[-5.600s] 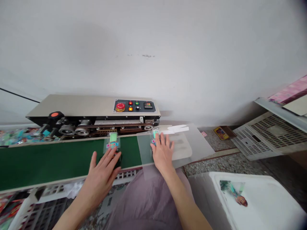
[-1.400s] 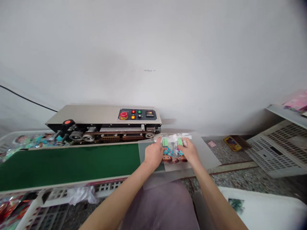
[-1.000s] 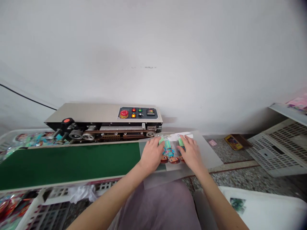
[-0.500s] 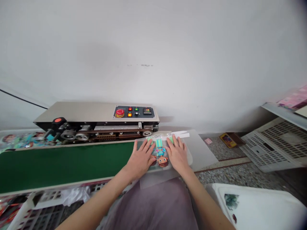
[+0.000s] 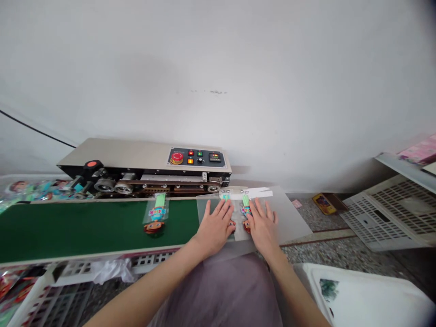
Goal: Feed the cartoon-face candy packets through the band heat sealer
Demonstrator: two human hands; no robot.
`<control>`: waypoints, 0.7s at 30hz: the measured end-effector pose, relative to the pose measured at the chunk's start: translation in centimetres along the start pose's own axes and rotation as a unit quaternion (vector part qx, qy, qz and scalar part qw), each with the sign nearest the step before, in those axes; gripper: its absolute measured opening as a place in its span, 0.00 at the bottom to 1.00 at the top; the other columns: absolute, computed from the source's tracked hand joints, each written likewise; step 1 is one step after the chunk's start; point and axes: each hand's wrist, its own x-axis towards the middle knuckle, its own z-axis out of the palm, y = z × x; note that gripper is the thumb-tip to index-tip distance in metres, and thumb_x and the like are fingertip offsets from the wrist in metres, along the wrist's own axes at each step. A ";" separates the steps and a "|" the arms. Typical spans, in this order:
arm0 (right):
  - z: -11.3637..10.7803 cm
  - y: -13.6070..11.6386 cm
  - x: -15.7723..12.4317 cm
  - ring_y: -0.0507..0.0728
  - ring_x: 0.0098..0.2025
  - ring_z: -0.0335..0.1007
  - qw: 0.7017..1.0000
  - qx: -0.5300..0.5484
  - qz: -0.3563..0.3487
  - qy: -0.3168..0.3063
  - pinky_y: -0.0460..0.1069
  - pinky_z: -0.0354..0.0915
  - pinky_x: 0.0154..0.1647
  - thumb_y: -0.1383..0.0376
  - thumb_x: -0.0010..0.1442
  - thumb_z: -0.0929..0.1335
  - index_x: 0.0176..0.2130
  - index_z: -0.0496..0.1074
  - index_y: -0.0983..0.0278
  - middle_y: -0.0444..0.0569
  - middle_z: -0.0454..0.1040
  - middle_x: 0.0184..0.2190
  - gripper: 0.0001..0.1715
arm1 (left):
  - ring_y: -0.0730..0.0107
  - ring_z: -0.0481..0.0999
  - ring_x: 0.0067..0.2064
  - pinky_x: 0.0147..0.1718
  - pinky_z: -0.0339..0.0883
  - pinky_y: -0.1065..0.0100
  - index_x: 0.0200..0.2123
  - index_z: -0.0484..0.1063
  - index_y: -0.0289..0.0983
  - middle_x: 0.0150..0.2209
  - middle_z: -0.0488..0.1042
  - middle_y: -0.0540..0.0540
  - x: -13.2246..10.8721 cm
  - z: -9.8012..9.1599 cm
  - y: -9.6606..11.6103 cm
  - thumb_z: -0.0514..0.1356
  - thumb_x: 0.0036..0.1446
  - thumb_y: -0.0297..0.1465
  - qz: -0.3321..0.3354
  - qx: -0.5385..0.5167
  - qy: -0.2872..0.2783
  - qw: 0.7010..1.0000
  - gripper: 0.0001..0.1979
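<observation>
My left hand (image 5: 214, 227) lies flat with fingers spread, partly covering a clear packet (image 5: 226, 197) with a cartoon figure inside. To its right, my right hand (image 5: 264, 226) rests palm down, fingers stretched out, touching a second cartoon packet (image 5: 245, 210) with green strips at its top. Both packets lie on a translucent plastic sheet (image 5: 289, 218) at the end of a green conveyor belt (image 5: 102, 227). Farther left on the belt sits another packet (image 5: 155, 213), apart from my hands. Behind the belt stands a band sealing machine (image 5: 129, 154).
The machine's control panel (image 5: 196, 157) has a red stop button and lit switches. A pile of packets (image 5: 37, 188) sits behind the belt's left end. White plastic crates (image 5: 391, 213) stand at right, a white container (image 5: 371, 290) at lower right, and a crate (image 5: 61, 299) below the belt.
A packet now lies on the green belt, left of my hands, where none showed before. My hands remain flat, with two packets between and under them. The view has shifted slightly.
</observation>
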 end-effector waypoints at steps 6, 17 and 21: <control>0.0 -3.6 0.0 0.71 0.73 0.41 1.000 0.021 -0.021 0.004 0.71 0.43 0.69 0.60 0.73 0.55 0.68 0.62 0.61 0.49 0.55 0.72 0.29 | 0.52 0.48 0.74 0.67 0.38 0.31 0.70 0.56 0.39 0.73 0.51 0.42 -1.6 -0.3 -2.4 0.44 0.73 0.43 -0.020 0.030 0.019 0.999 0.28; -0.6 -5.9 0.0 0.69 0.73 0.42 0.997 0.058 -0.039 -0.019 0.73 0.42 0.68 0.59 0.73 0.56 0.69 0.59 0.57 0.48 0.58 0.70 0.29 | 0.47 0.61 0.69 0.66 0.42 0.32 0.63 0.67 0.36 0.68 0.62 0.36 -10.2 -3.5 -5.3 0.46 0.72 0.39 -0.083 0.094 0.099 0.987 0.24; -0.3 -7.2 0.3 0.71 0.73 0.42 0.997 0.068 -0.035 -0.024 0.73 0.44 0.68 0.59 0.73 0.56 0.70 0.59 0.57 0.49 0.57 0.71 0.29 | 0.50 0.63 0.68 0.68 0.40 0.35 0.61 0.71 0.40 0.67 0.64 0.37 -15.9 -3.5 -6.7 0.48 0.70 0.36 -0.083 0.084 0.154 0.981 0.22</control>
